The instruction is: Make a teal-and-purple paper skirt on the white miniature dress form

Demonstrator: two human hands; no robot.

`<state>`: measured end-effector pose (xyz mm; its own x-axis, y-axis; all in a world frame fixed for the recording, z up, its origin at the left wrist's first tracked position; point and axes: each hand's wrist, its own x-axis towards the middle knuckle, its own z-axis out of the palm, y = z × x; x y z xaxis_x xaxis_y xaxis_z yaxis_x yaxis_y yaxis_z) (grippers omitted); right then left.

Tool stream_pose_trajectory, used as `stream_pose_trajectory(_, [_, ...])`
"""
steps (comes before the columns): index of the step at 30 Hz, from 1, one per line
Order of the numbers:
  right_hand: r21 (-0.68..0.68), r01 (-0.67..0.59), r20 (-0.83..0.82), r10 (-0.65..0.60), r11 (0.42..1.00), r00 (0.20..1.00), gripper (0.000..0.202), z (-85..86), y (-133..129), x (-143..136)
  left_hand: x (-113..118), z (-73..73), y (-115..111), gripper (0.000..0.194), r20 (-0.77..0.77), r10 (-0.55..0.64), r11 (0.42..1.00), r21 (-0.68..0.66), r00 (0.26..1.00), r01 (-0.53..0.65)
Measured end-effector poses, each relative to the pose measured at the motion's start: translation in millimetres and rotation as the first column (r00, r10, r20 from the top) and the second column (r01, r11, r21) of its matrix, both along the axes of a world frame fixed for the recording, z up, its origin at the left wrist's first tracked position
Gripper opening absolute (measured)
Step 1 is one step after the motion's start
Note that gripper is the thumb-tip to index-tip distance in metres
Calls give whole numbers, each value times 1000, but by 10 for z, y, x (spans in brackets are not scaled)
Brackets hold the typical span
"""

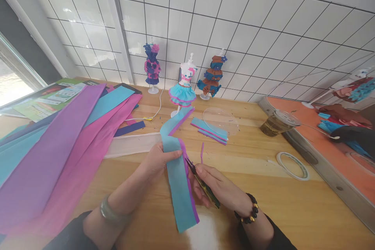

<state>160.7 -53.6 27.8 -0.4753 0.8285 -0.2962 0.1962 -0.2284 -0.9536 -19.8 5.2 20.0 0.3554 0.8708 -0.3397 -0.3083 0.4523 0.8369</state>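
A long turquoise paper strip (pixel 179 195) with a purple edge runs down the middle, its far end folded back toward the small dress forms. My left hand (pixel 158 160) pinches this strip, thumb on top near the purple border. In my right hand (pixel 211 183) is a pair of scissors (pixel 205 187), their blades against the purple edge just below my left thumb. Whether the blades are parted is hard to make out. A thin purple offcut (pixel 202 152) lies on the table beyond my right hand.
Large crepe paper sheets (pixel 67 144) cover the left side. At the back stand dress forms, one in a turquoise skirt (pixel 183 94). Cut strips (pixel 209 129) lie near a clear plastic disc (pixel 221 120). Rightward are a drink cup (pixel 278 123) and a tape roll (pixel 293 166).
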Motion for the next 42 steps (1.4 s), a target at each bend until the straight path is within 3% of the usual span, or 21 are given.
stream_pose_trajectory(12, [43,148,77,-151,988,985,45,-149,19,-34,43,-53,-14,23,22,-19,999,32,1000,18])
stream_pose_trajectory(18, [91,192,101,-201,977,974,47,-120,23,-85,106,-111,-17,23,31,-36,999,34,999,35])
stream_pose_trajectory(22, [148,237,73,-250,960,965,46,-122,28,-139,152,-113,-45,23,48,-35,999,40,998,33])
stream_pose_trajectory(27, [105,295,24,-299,950,954,44,-168,30,-194,222,-78,-91,24,15,27,998,65,1000,-28])
stream_pose_trajectory(33, [103,366,-11,-367,925,930,42,-203,44,-241,277,-72,-153,25,41,10,998,57,999,-12])
stream_pose_trajectory(42, [141,372,-37,-371,917,928,46,-231,30,-241,277,-107,-168,21,55,29,998,49,998,-32])
